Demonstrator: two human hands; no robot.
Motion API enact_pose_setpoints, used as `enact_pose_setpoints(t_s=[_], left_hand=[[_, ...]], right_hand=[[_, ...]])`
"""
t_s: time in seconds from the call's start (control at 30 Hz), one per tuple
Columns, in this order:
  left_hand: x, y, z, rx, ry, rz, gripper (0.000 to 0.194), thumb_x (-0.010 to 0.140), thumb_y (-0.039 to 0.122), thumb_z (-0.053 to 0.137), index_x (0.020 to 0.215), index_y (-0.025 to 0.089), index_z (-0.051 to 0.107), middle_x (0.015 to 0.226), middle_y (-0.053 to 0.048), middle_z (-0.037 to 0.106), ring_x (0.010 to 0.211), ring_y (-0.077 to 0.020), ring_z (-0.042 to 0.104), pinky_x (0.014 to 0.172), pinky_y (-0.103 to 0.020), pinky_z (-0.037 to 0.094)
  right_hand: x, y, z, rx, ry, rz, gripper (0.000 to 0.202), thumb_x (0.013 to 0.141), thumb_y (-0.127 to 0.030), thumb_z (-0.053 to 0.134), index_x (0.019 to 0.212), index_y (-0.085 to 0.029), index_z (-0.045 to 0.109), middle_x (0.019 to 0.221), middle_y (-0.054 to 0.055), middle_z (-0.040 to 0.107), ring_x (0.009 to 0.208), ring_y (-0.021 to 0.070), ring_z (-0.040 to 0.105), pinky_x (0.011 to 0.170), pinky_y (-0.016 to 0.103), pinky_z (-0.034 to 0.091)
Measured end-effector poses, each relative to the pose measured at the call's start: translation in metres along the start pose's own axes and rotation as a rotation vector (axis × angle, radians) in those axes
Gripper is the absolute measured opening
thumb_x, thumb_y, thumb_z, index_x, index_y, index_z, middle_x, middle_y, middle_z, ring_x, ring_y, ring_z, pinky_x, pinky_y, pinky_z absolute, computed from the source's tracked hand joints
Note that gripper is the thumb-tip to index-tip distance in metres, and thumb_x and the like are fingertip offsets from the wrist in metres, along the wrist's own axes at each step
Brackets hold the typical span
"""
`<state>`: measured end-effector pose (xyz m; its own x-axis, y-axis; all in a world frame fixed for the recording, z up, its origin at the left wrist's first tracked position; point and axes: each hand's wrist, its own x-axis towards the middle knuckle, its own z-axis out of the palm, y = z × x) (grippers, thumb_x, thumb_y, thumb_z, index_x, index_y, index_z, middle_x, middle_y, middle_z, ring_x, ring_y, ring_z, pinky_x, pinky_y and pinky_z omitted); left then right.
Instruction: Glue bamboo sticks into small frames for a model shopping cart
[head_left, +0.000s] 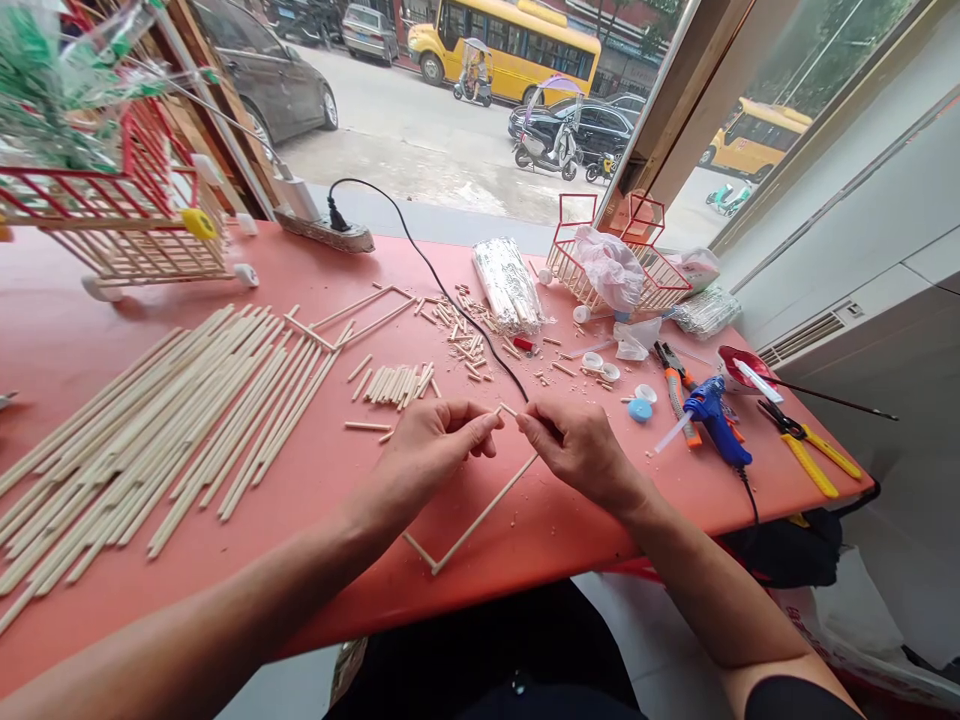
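My left hand (442, 435) is closed in a pinch on a thin wooden stick, most of it hidden by the fingers. Opposite it, my right hand (581, 450) pinches another wooden stick (508, 409); the two tips nearly meet, and I cannot tell whether they touch. Below the hands, joined sticks form an angled frame (484, 515) with a corner near the table's front edge; its far parts pass behind the hands. Short cut sticks (394, 384) lie just beyond my left hand. Many long sticks (150, 440) are spread out at the left.
A blue glue gun (716, 415), orange-handled pliers (675, 390) and yellow-handled cutters (806, 450) lie at the right. Small stick carts, one red-railed (142, 200), stand on the pink table (337, 560). A black cable (450, 290) runs from the power strip (326, 230) towards my hands.
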<state>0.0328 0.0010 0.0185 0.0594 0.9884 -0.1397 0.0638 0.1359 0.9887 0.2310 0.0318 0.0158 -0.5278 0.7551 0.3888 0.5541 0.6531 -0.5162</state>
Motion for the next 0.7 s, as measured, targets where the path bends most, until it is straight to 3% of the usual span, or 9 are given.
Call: enact_pose_setpoints(t_s=[0.7], left_hand=[[-0.0011,-0.0037,-0.0016,0.05,0.0,0.024,0.031,0.082,0.045,0.072,0.066,0.019,0.073,0.065,-0.004,0.071,0.066,-0.0173,0.061,0.066,-0.029,0.045]], right_hand=[[-0.0006,0.0016,0.0019,-0.006,-0.011,-0.011,0.032,0.101,-0.026,0.053,0.07,-0.021,0.047,0.062,-0.005,0.044,0.057,0.009,0.038,0.058,0.025,0.03]])
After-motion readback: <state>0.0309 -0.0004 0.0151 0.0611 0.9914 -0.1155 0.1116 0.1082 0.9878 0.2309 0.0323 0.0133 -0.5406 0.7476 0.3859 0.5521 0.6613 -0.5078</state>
